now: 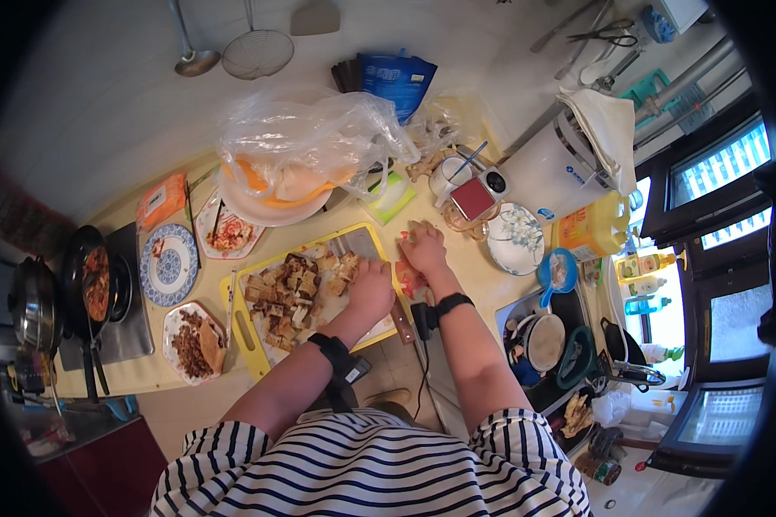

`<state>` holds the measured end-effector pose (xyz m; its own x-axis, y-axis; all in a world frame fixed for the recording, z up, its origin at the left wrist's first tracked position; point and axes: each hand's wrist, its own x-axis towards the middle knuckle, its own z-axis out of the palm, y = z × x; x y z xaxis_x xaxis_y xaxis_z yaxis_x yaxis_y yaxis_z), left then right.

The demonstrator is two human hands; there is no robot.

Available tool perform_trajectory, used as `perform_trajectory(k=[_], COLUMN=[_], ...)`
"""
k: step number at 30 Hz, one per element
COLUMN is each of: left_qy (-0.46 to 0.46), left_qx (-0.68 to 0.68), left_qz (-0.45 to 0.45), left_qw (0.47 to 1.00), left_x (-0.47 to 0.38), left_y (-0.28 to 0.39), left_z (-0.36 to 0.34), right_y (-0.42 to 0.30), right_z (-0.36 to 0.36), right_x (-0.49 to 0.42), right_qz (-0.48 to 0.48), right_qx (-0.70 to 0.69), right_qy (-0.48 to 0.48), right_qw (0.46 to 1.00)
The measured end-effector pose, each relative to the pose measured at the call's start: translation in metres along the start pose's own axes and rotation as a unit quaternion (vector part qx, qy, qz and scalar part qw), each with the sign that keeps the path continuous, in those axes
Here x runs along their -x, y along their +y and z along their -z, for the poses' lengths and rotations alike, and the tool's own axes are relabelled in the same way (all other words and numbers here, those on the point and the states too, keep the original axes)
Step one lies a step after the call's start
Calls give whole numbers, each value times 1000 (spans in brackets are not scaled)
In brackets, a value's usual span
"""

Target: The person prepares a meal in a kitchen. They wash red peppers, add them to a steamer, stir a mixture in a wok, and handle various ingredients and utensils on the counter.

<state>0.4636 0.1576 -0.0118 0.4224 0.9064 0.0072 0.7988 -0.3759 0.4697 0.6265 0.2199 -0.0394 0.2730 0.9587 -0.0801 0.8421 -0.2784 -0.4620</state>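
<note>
A yellow-rimmed cutting board [242,336] lies before me, bearing a heap of browned food cubes [284,291], possibly tofu. My left hand [372,289] rests at the board's right side, its curled fingers beside a few of these cubes; the fingertips are partly hidden. Below it a knife's wooden handle [402,323] juts over the board's edge, and part of a metal blade [355,240] shows above the hand. Just right of the board, my right hand [425,249] reaches down over red scraps [409,274] on the counter. Whether it grips any scraps cannot be seen.
At left are a wok [71,284] on the stove, a blue-patterned plate [169,265] and a plate of minced food [191,342]. Plastic bags [310,129] cover a large bowl behind the board. Rightward stand a glass mug [462,223], a flowered plate [516,239] and the sink [507,316].
</note>
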Motion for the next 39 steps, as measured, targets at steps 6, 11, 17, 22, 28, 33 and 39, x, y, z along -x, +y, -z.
perform_trajectory(k=[6, 11, 17, 22, 28, 33, 39], left_qy=[-65, -74, -75, -109, -82, -68, -100], left_qx=[-24, -48, -69, -54, -60, -67, -89], left_qz=[32, 11, -24, -27, -17, -70, -98], left_qw=[997, 996, 994, 992, 995, 993, 986], left_x=[-13, -13, -16, -14, -10, -24, -44], left_y=[0, 5, 24, 38, 37, 30, 25], left_z=[-6, -11, -17, -14, -5, -7, -22], right_y=[0, 10, 36, 41, 23, 11, 11], right_z=[3, 4, 5, 9, 33, 44, 37], right_x=[20, 51, 65, 80, 80, 73, 71], right_qz=[94, 113, 119, 115, -26, -114, -73], right_qx=[95, 80, 79, 116, 44, 30, 66], right_qy=[-131, -83, -78, -28, -46, -142, -199], right_qw=[982, 987, 987, 986, 998, 983, 975])
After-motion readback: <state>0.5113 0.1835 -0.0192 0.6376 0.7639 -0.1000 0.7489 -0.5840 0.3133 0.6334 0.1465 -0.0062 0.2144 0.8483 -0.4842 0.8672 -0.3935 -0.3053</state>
